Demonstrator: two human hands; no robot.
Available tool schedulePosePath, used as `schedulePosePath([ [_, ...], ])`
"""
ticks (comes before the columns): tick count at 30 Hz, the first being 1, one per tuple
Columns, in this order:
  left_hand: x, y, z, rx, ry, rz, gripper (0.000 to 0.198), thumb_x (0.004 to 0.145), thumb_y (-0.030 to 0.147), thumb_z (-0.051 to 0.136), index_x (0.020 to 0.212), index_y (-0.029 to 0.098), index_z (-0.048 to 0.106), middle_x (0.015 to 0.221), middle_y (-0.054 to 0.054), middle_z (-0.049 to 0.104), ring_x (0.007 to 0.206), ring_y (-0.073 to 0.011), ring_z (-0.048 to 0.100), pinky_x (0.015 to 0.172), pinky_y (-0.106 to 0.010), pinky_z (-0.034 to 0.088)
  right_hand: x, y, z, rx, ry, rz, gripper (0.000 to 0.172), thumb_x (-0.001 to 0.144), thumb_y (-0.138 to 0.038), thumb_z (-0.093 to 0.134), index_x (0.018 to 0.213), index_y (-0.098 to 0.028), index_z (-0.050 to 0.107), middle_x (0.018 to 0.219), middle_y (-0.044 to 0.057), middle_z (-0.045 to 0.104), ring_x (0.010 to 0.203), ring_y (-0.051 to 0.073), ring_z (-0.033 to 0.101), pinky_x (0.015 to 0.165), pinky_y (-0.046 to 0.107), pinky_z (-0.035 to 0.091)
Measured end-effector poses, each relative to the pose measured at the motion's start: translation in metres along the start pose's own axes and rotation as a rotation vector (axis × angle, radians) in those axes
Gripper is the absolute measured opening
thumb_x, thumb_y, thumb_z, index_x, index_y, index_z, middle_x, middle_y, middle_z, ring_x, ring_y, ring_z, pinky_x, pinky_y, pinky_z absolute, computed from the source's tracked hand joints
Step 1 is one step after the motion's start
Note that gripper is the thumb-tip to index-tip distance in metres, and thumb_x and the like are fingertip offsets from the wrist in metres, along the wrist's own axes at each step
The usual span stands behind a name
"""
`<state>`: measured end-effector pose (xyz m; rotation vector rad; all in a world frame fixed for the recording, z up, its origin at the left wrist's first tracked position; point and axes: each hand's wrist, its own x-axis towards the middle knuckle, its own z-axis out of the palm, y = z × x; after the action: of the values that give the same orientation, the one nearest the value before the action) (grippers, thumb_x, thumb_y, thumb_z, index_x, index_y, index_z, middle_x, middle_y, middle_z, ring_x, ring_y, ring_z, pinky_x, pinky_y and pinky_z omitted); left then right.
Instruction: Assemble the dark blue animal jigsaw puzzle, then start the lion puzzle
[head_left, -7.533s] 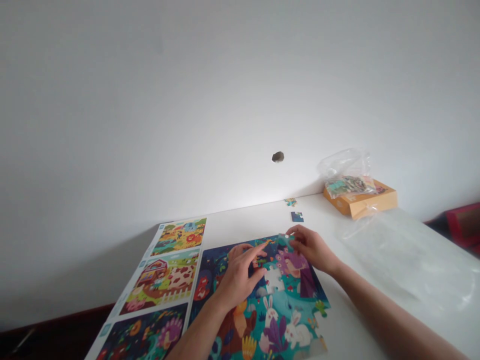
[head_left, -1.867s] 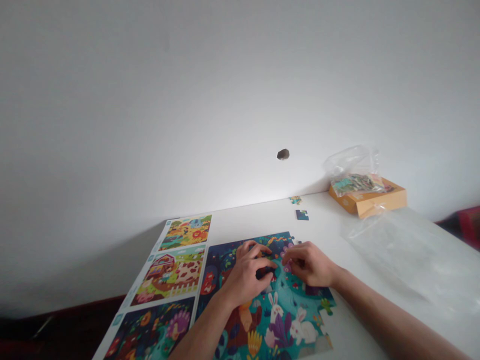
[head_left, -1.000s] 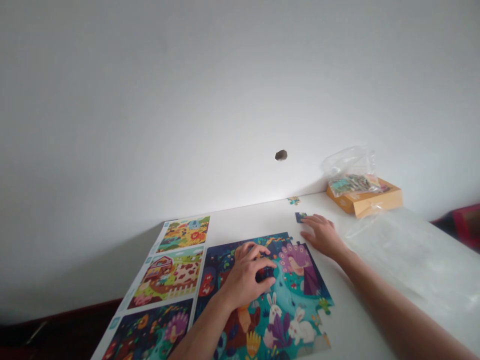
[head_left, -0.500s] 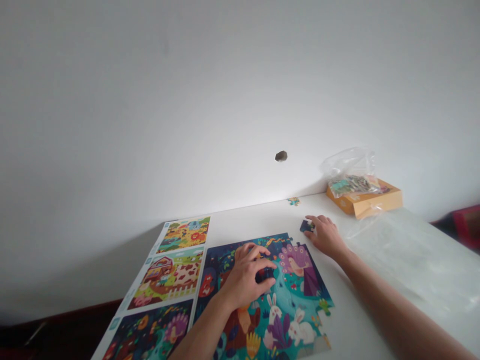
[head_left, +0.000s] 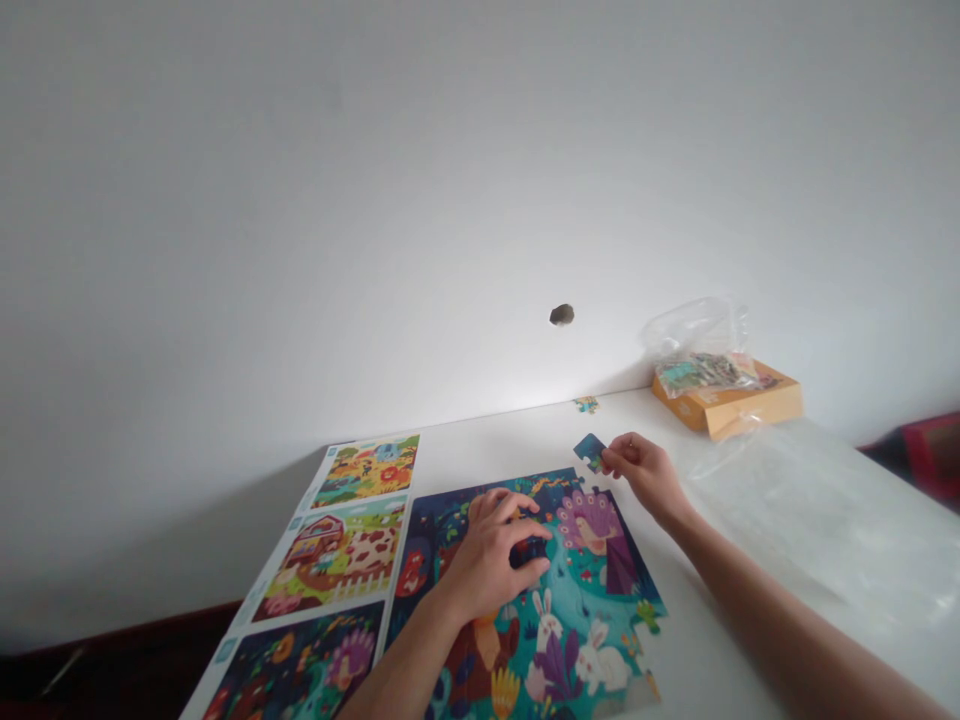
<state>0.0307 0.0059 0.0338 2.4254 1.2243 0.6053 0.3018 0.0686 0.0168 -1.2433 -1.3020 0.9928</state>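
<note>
Between the thumb and fingers of my right hand point(head_left: 637, 467) is a dark blue puzzle piece point(head_left: 589, 450), held just beyond the top right corner of the jigsaw puzzle point(head_left: 574, 610). That corner of the puzzle has a gap, and its right edge is uneven lower down. The joined part shows a purple peacock and white rabbits on teal and dark blue. My left hand point(head_left: 499, 550) rests on the puzzle's upper middle, fingers spread and curved, holding nothing. It hides part of the picture beneath.
Left of the puzzle lies a sheet of printed pictures point(head_left: 345, 550). A small loose puzzle piece point(head_left: 586, 405) sits near the wall. At the back right, a clear bag of pieces point(head_left: 705, 370) rests on a yellow box point(head_left: 750, 405). Clear plastic point(head_left: 832, 530) covers the table's right side.
My right hand has picked up the dark blue piece from the table and brought it slightly left, turning it toward the puzzle's top right corner. My left hand has stayed in place.
</note>
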Motion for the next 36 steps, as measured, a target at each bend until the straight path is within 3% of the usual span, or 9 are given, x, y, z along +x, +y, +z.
schedulePosePath([
  [7,0.0,0.0,0.0,-0.005,0.003,0.0,0.023,0.076,0.025,0.076,0.098,0.032,0.072,0.121,0.0,0.059,0.117,-0.0268,0.048,0.104,-0.045,0.034,-0.009,-0.012,0.008,0.112,-0.119,0.055,0.042,0.076,-0.04,0.073,0.108,-0.016,0.06,0.07,0.004,0.073,0.064,0.018,0.064,0.057,0.028,0.047],
  [15,0.0,-0.001,0.001,-0.016,0.001,0.004,0.024,0.076,0.024,0.076,0.098,0.032,0.072,0.121,-0.001,0.059,0.117,-0.0275,0.048,0.104,-0.046,0.034,-0.009,-0.009,0.012,0.161,-0.117,0.126,0.032,0.069,-0.042,0.075,0.085,-0.016,0.062,0.068,0.004,0.071,0.065,0.02,0.068,0.061,0.032,0.055],
  [19,0.0,-0.001,0.001,-0.013,-0.001,0.005,0.024,0.076,0.024,0.076,0.098,0.032,0.072,0.122,-0.001,0.059,0.117,-0.0272,0.048,0.104,-0.046,0.034,-0.006,-0.001,0.006,-0.055,-0.025,0.132,0.029,0.072,-0.043,0.069,0.085,-0.019,0.061,0.071,0.004,0.073,0.066,0.022,0.069,0.05,0.026,0.048],
  [24,0.0,-0.002,0.001,-0.016,-0.006,-0.001,0.025,0.076,0.025,0.077,0.099,0.033,0.071,0.121,0.0,0.059,0.118,-0.027,0.048,0.104,-0.046,0.034,-0.004,0.0,-0.001,-0.458,0.0,0.061,0.024,0.081,-0.041,0.057,0.083,-0.019,0.067,0.078,0.005,0.076,0.074,0.02,0.07,0.065,0.027,0.048],
  [31,0.0,-0.001,0.0,-0.009,-0.01,-0.001,0.024,0.077,0.026,0.076,0.099,0.033,0.071,0.122,0.0,0.059,0.117,-0.0266,0.048,0.104,-0.046,0.034,-0.006,-0.002,0.001,-0.659,-0.01,0.056,0.024,0.078,-0.038,0.057,0.073,-0.02,0.071,0.064,0.003,0.068,0.063,0.02,0.062,0.059,0.028,0.04],
  [36,0.0,0.0,0.0,-0.004,-0.005,-0.004,0.023,0.077,0.026,0.076,0.099,0.033,0.071,0.122,0.0,0.059,0.117,-0.0267,0.048,0.105,-0.046,0.034,-0.003,0.005,0.0,-0.795,0.015,0.011,0.019,0.076,-0.031,0.058,0.069,-0.019,0.071,0.076,0.008,0.07,0.074,0.023,0.063,0.068,0.03,0.042],
])
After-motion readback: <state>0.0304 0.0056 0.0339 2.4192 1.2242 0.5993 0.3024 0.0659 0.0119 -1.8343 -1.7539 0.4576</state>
